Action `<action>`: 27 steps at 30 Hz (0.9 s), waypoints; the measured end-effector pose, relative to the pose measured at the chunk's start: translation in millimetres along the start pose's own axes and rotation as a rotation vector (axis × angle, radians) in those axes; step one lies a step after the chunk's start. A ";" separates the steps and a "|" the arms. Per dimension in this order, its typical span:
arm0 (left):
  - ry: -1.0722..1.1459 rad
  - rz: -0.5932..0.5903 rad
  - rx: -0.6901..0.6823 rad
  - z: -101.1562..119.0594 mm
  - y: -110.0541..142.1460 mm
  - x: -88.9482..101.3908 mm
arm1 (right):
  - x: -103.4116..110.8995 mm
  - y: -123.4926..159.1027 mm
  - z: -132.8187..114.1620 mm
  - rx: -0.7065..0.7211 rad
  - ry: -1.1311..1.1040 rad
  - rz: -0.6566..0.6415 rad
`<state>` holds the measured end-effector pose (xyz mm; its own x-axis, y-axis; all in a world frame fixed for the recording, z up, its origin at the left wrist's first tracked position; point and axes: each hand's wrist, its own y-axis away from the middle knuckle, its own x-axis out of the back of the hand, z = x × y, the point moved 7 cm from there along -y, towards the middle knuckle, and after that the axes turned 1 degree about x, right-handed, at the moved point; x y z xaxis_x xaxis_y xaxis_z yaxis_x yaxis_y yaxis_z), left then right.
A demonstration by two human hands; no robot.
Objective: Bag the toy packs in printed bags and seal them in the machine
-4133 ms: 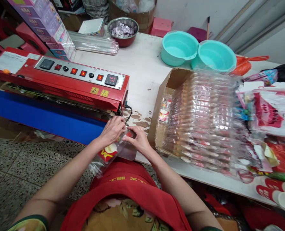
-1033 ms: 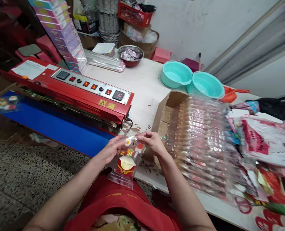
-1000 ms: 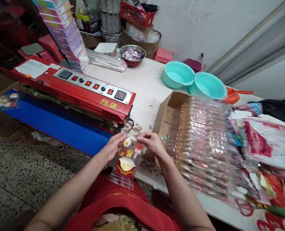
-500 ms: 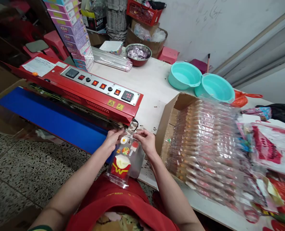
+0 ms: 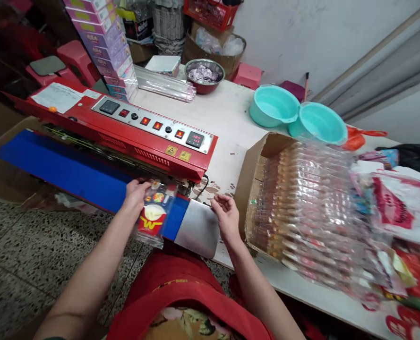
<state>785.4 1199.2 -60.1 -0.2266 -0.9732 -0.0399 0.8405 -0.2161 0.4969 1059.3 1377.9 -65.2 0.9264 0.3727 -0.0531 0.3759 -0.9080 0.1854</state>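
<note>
The clear packet (image 5: 153, 215) is at the left hand (image 5: 136, 194), over the blue belt (image 5: 85, 177), its upper end close to the front of the red machine (image 5: 121, 134) and its lower end reaching past the belt's near edge. Through the film show a red piece with a yellow W, a pale piece above it and small colourful pieces higher up. The left hand pinches the packet along its upper left side, the fingers partly hidden by the hand itself. The right hand (image 5: 226, 216) is apart from the packet, palm partly turned up and fingers loosely curled; whether its thumb and forefinger meet, I cannot tell.

Between the hands, nearer the right one, the metal plate (image 5: 197, 229) adjoins the belt's end. Just beyond the plate, a black cable (image 5: 205, 182) comes down beside the machine. To the right of the right hand, the cardboard box (image 5: 250, 184) stands on the white worktop (image 5: 226, 113), with rows of clear packs (image 5: 309, 198) filling it and spilling past its side. Farther beyond the hands are two turquoise basins (image 5: 273, 111), a metal bowl (image 5: 205, 88) of small sachets and, behind the machine, a tall stack of boxes (image 5: 107, 52).
</note>
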 end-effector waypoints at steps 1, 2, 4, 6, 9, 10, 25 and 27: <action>-0.040 0.048 -0.061 11.1 -2.7 12.5 | 12.9 11.3 -5.9 0.024 0.054 -0.008; -0.091 0.102 -0.131 21.9 -3.2 24.9 | 26.5 23.7 -12.5 0.055 0.111 -0.010; -0.385 0.329 -0.498 53.7 11.0 45.0 | 53.7 50.9 -26.4 0.147 0.248 -0.011; -0.636 0.514 -0.858 67.9 43.2 39.4 | 80.8 78.3 -39.1 0.280 0.416 -0.022; -0.689 0.248 -1.178 41.3 106.8 -17.9 | 129.8 115.8 -54.7 0.537 0.646 -0.026; -0.686 0.081 -1.236 24.0 135.0 -45.0 | 150.7 126.7 -59.3 0.619 0.706 -0.008; -1.111 -1.142 -1.519 -130.1 363.3 -273.2 | 328.9 89.5 -76.8 0.768 1.244 -0.223; -1.070 -1.138 -1.431 -104.6 361.4 -276.8 | 322.7 82.2 -99.1 0.783 1.140 -0.322</action>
<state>1203.4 1382.1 39.8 -0.4727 -0.1039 0.8751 -0.2523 -0.9355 -0.2474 1387.1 1442.6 30.1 0.4169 0.1873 0.8894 0.8268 -0.4847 -0.2855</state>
